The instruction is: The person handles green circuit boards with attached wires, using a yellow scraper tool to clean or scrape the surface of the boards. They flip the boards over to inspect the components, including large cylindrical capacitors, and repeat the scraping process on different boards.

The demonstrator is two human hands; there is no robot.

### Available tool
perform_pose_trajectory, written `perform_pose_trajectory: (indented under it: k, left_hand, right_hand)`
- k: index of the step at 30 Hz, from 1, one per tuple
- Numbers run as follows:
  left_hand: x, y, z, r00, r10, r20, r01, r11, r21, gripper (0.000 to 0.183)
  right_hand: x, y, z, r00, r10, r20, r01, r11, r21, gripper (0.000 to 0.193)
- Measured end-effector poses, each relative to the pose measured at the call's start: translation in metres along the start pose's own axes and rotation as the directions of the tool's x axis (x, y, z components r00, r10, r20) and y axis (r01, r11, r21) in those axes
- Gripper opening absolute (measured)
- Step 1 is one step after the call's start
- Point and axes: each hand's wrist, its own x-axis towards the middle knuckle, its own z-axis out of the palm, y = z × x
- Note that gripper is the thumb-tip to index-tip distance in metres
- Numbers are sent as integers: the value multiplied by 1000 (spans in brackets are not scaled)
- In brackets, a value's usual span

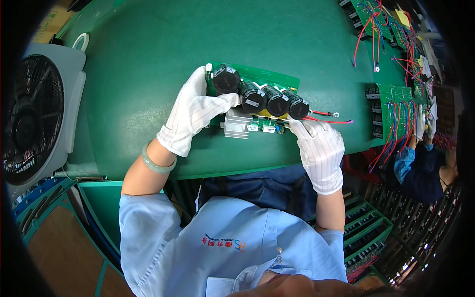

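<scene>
A green circuit board (267,74) is held up over the green worktop, its parts facing me. Several large black cylindrical capacitors (253,99) stand in a slanting row across it. Below them sit a finned silver heat sink (235,125) and small white connectors. My left hand (190,111), in a white striped glove, is closed around the board's left end, thumb against a capacitor. Gloved the same way, my right hand (319,148) pinches the lower right edge under the last capacitor. Red and black wires (324,116) with end terminals stick out just above its fingers.
At the left stands a grey box fan (37,109). More circuit boards with red and blue wires (396,111) lie along the right side of the green worktop (148,39). Beyond them a co-worker (423,168) in white gloves sits. Green racks (366,232) stand below right.
</scene>
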Motion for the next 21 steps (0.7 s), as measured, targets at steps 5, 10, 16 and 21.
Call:
perform_pose_trajectory:
  k: [5,10,16,21]
  left_hand:
    - [2,-6,-3,998,69,11,-70,991,114,51]
    - [0,-3,0,998,67,-8,-67,997,40,51]
    - [1,-2,1,998,60,-4,-60,997,40,51]
    - [0,0,1,999,45,0,-45,998,37,50]
  right_hand:
    - [1,1,-4,998,-51,40,52,998,-19,45]
    - [2,1,-3,998,-47,29,48,998,-45,44]
    - [4,1,-8,994,-57,89,58,998,-10,43]
    - [4,3,-6,994,-75,76,77,997,-18,42]
